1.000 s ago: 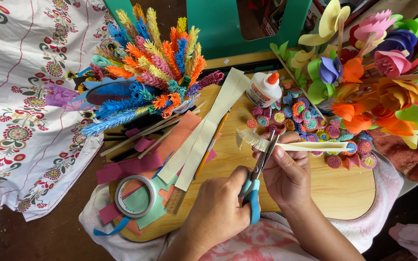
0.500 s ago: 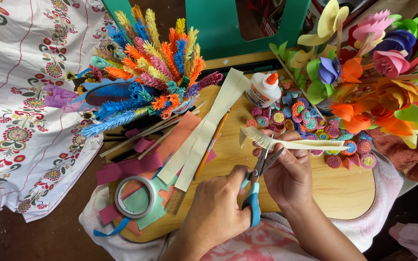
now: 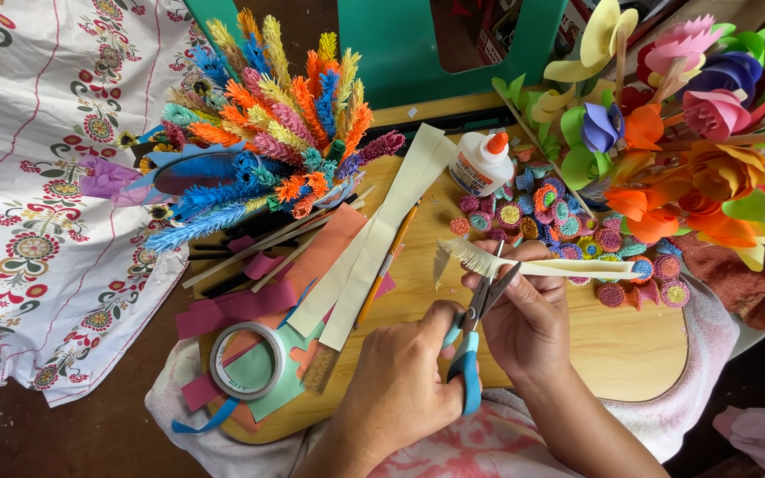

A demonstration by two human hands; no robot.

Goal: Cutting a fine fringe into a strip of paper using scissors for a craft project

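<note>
Two hands at work over the round wooden board (image 3: 630,354). Your left hand (image 3: 400,389) has its grip closed through the blue handles of the scissors (image 3: 474,329), blades parted and pointing up at the strip. Your right hand (image 3: 529,314) pinches a cream paper strip (image 3: 542,264) between thumb and fingers, held level above the board so that the fringed end juts left, free of the hand, where the blades can reach its edge. Fringe cuts show along that left end; the right stretch looks uncut.

Surroundings: glue bottle (image 3: 482,162) lies just beyond the strip, touching a cluster of small rolled paper discs (image 3: 568,221). Long cream strips (image 3: 382,239) and a pencil (image 3: 387,265) lie slantwise left of the scissors. Tape roll (image 3: 247,360) sits at the board's lower left on coloured paper scraps. Fringed paper stems (image 3: 258,106) stand upper left, paper flowers (image 3: 692,115) upper right.

Open room: bare wood right of and below your right hand; crowded elsewhere.
</note>
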